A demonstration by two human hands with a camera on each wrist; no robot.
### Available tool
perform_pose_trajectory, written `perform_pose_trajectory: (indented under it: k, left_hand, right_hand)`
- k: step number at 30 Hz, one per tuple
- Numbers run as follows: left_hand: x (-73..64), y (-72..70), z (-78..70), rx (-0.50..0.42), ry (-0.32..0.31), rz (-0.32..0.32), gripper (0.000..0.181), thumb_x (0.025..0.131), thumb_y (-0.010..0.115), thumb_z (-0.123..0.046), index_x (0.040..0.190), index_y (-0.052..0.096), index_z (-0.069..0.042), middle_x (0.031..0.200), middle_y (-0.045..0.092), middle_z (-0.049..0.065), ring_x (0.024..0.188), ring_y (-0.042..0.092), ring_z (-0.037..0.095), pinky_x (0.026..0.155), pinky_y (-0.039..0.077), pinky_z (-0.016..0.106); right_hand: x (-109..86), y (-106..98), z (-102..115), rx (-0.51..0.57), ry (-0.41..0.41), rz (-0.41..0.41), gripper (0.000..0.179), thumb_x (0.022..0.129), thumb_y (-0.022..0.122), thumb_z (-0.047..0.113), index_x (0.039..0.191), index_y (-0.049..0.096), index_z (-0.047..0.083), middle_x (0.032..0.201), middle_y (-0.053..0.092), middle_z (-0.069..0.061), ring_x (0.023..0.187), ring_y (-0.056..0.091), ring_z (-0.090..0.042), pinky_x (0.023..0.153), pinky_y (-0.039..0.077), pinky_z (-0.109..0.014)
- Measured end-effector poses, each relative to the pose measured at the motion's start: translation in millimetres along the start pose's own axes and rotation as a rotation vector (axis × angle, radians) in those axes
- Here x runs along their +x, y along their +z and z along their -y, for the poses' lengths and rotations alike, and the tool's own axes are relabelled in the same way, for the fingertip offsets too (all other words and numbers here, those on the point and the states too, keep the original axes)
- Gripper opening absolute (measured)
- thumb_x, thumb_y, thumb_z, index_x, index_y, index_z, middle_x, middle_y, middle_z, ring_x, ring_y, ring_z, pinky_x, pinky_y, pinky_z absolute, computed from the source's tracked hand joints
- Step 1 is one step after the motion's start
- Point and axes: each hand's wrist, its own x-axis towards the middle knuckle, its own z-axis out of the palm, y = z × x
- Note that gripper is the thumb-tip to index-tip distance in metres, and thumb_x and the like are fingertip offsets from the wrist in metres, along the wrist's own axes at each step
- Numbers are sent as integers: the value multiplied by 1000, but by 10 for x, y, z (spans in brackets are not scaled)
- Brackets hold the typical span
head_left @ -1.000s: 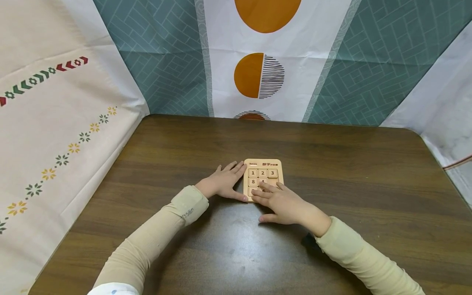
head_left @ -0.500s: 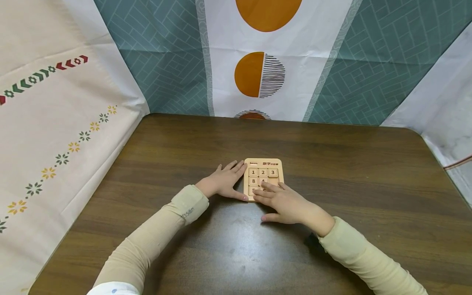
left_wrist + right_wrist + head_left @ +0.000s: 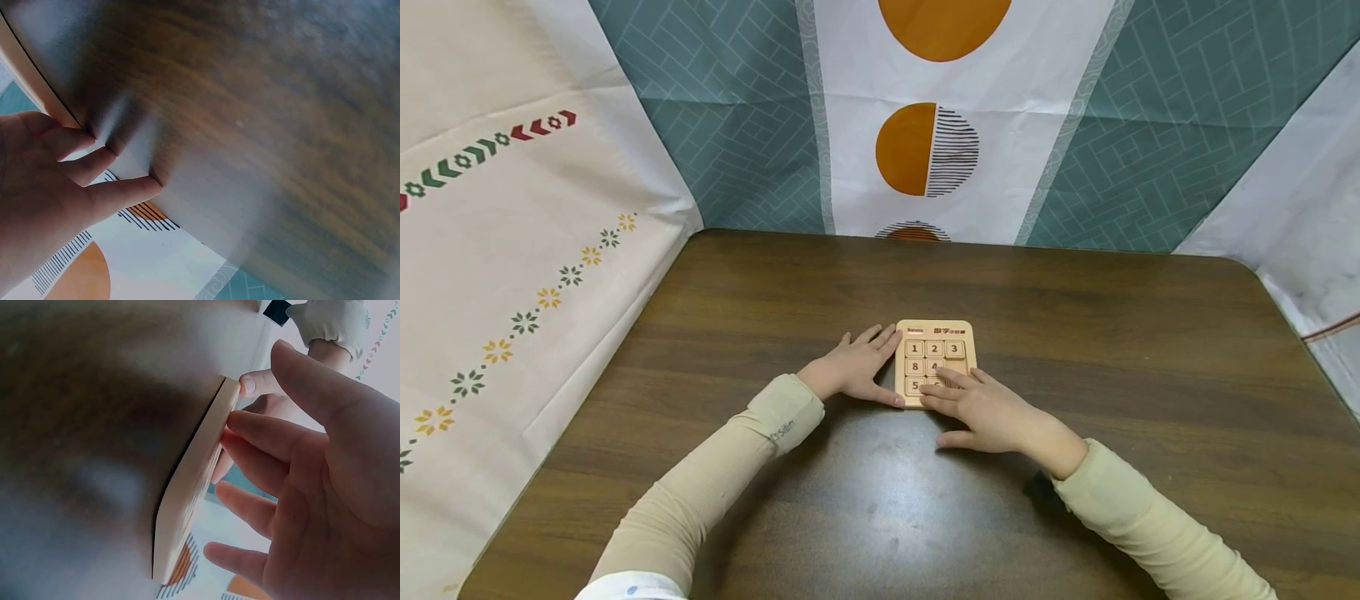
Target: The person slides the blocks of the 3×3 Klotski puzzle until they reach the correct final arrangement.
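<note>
A small wooden number slide puzzle (image 3: pixel 936 326) lies flat on the table. Tiles 1, 2 and 3 make its top row, with tile 8 (image 3: pixel 914 367) and tile 4 below, and tile 5 (image 3: pixel 914 386) at bottom left. Under tile 3 (image 3: pixel 954 348) a bare recess shows. My left hand (image 3: pixel 856 368) steadies the left edge, fingers spread, thumb at the near corner. My right hand (image 3: pixel 992 412) reaches over the lower right part, fingertips on or just above the tiles around 4 and 6; it hides the bottom right. In the right wrist view its fingers (image 3: pixel 250 428) look extended.
The brown wooden table (image 3: pixel 775 283) stretches out on all sides of the puzzle. A patterned cloth (image 3: pixel 1037 167) hangs behind its far edge, and a cream cloth (image 3: pixel 550 250) hangs along the left.
My right hand has shifted slightly right, uncovering tile 5. The left hand and the puzzle stay in place.
</note>
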Motion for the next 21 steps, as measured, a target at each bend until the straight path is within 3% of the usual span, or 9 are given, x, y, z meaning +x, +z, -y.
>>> perform_pose_trajectory:
  k: [12,21]
  left_hand:
    - [13,-10,-15,1,-2,10,108,74,53,-70,147,1,-11,152,-1,6,138,1,25,103,13,58]
    - [2,-9,-18,12,-5,12,109,73,53,-71,147,1,-11,152,-1,6,138,0,25,102,14,58]
  right_hand:
    - [-19,10,-29,-10,-2,-10,59,86,58,43,133,48,9,137,44,-7,132,28,-31,96,25,-60]
    - [-163,-26,-132,-2,66,-35,63,85,58,45,135,46,7,139,41,-9,133,24,-33,98,22,-61]
